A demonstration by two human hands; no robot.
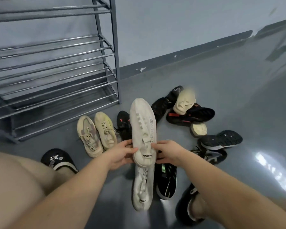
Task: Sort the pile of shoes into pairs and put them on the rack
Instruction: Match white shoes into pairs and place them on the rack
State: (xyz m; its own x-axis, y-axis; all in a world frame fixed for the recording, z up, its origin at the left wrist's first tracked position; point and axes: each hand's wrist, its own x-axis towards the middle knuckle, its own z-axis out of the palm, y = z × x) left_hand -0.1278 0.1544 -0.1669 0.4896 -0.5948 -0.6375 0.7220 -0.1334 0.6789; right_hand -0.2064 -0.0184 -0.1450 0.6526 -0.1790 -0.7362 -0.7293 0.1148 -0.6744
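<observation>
A white sneaker [143, 126] is held up above the floor, toe pointing away. My left hand [120, 154] grips its heel from the left and my right hand [167, 151] grips it from the right. A matching white sneaker [143, 189] lies on the floor right below. Two beige sneakers [96, 133] lie side by side in front of the grey metal shoe rack [56, 76], whose shelves hold nothing. A pile of black sneakers [191, 114] with a cream shoe [183, 101] on top lies to the right.
A black sneaker with green marks [166, 180] lies beside the lower white one. More black shoes [220, 139] are at the right. My own feet wear black slippers [59, 160] at left and lower right. A wall with a dark skirting runs behind.
</observation>
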